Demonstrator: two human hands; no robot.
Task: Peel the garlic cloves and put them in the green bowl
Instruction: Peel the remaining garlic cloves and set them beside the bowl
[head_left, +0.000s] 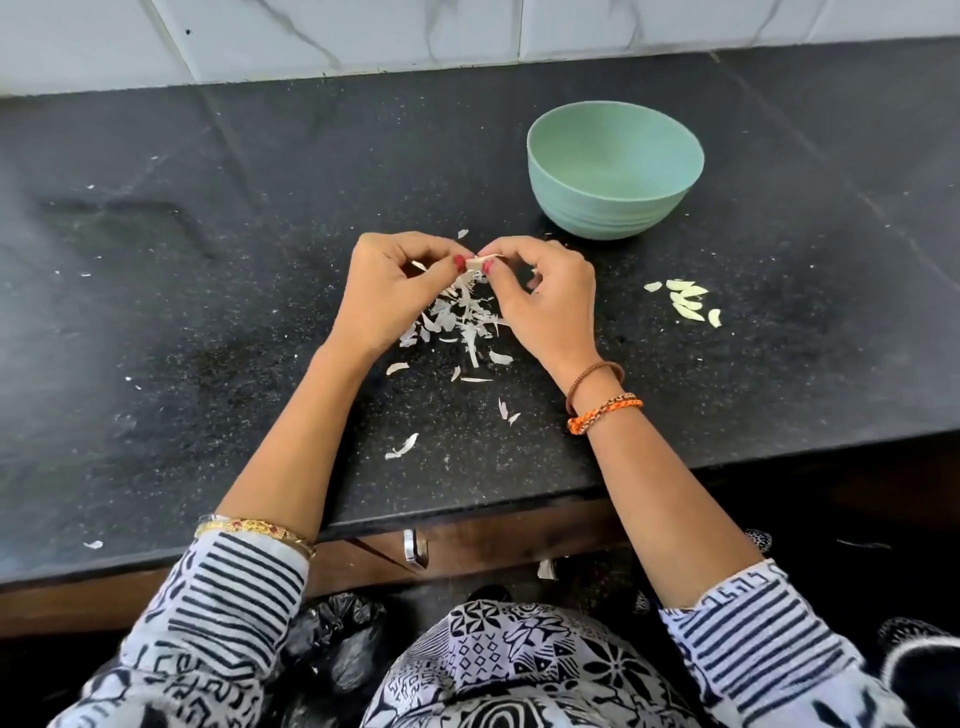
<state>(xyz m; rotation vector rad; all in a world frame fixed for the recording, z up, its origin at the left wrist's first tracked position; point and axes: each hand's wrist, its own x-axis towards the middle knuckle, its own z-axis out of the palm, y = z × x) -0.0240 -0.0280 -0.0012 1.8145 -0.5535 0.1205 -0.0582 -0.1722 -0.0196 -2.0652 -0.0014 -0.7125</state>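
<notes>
Between the left hand (397, 291) and right hand (545, 296), one garlic clove (477, 263) pinched at the fingertips, both hands closed tight on it, raised just over the black desk (208, 260). Right under the hands, a messy pile of papery skins (460, 319), a few strays nearer the body. Off to the right of the right hand, a small cluster of peeled cloves (685, 304) lying on the desk. Beyond the right hand, green bowl (615, 208) sitting upright, looks empty from here.
</notes>
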